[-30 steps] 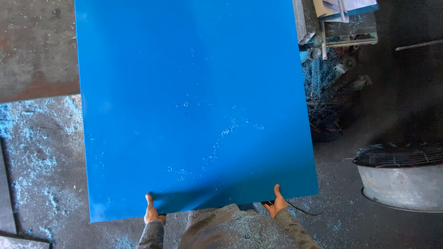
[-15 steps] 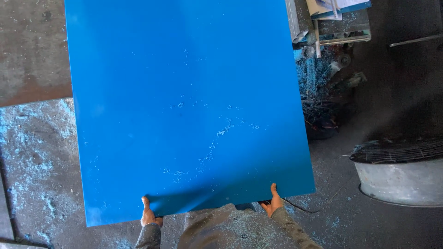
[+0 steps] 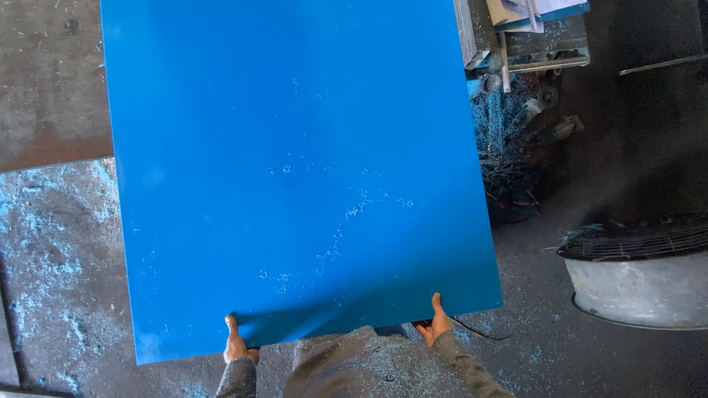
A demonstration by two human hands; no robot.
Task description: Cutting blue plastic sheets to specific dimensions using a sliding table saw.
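Observation:
A large flat blue sheet (image 3: 295, 169) fills most of the view, dusted with pale shavings. I hold it out in front of me by its near edge. My left hand (image 3: 237, 346) grips that edge towards the left corner, thumb on top. My right hand (image 3: 436, 324) grips the same edge towards the right corner, thumb up over the sheet. Only the thumbs and parts of the palms show; my fingers are hidden under the sheet. My grey sleeves and jacket (image 3: 369, 368) sit at the bottom of the frame.
The concrete floor (image 3: 51, 265) is strewn with blue shavings. A rusty metal plate (image 3: 44, 81) lies at the upper left. A heap of blue swarf (image 3: 505, 140) sits right of the sheet. A grey tub with a wire grille (image 3: 641, 273) stands at right. Stacked boards (image 3: 538, 15) top right.
The sheet has drifted a little to the left and downward in view, and both hands moved with it, keeping the same grip.

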